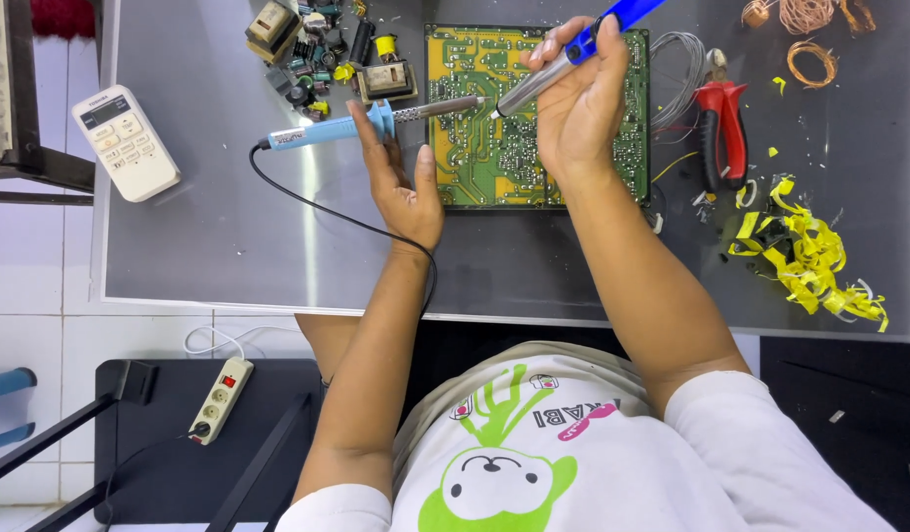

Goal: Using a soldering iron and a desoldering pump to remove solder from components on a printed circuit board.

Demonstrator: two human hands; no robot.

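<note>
Left hand (401,182) gripping a blue-handled soldering iron (376,120); right hand (578,103) gripping a blue desoldering pump (573,49), both tips over the circuit board (484,148) beneath the hands

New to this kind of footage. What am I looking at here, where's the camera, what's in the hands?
There is one picture, from a camera worn on a person's head, looking straight down at their own two bare hands over a grey table. No machine is involved.

The left hand holds a blue-handled soldering iron with a black cord. The right hand grips a blue-and-silver pen-shaped tool. Both tips meet over a green circuit board lying flat.

Around it lie a pile of loose electronic parts, red-handled pliers, copper wire coils, yellow scraps and a white remote control. A power strip sits on the floor below.
</note>
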